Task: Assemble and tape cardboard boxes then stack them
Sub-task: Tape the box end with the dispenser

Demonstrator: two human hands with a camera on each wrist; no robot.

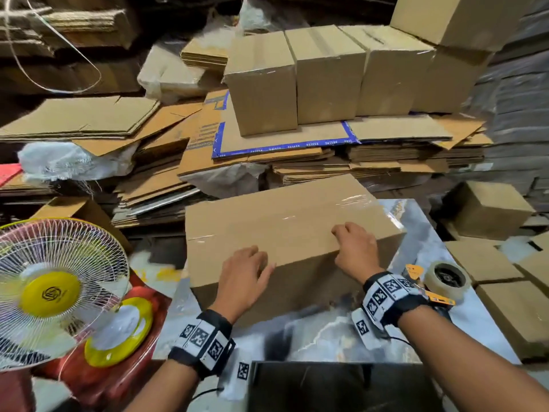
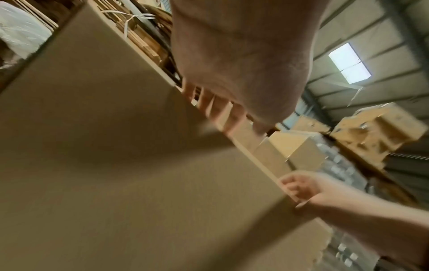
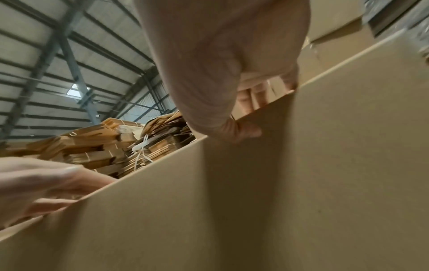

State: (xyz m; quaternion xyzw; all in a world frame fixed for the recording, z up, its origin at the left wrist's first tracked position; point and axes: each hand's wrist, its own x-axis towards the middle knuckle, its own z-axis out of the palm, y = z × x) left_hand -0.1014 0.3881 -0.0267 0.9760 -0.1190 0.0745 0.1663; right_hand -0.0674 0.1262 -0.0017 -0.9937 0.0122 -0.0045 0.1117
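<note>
A closed brown cardboard box [image 1: 282,221] lies on the glossy marbled table [image 1: 421,230], with clear tape along its top seam and over its right end. My left hand [image 1: 246,272] rests on the near top edge, fingers laid fairly straight across the top, as the right wrist view also shows [image 3: 46,179]. My right hand [image 1: 355,245] grips the same edge further right, fingers curled over the top and thumb [image 3: 246,132] pressed on the front face [image 3: 301,183]. A tape dispenser [image 1: 442,281] lies on the table right of my right wrist.
Three taped boxes [image 1: 326,72] stand in a row on flat cardboard piles [image 1: 89,120] behind the table, with another box stacked at the far right. More boxes [image 1: 490,209] crowd the right side. A white and yellow fan [image 1: 56,289] stands close at the left.
</note>
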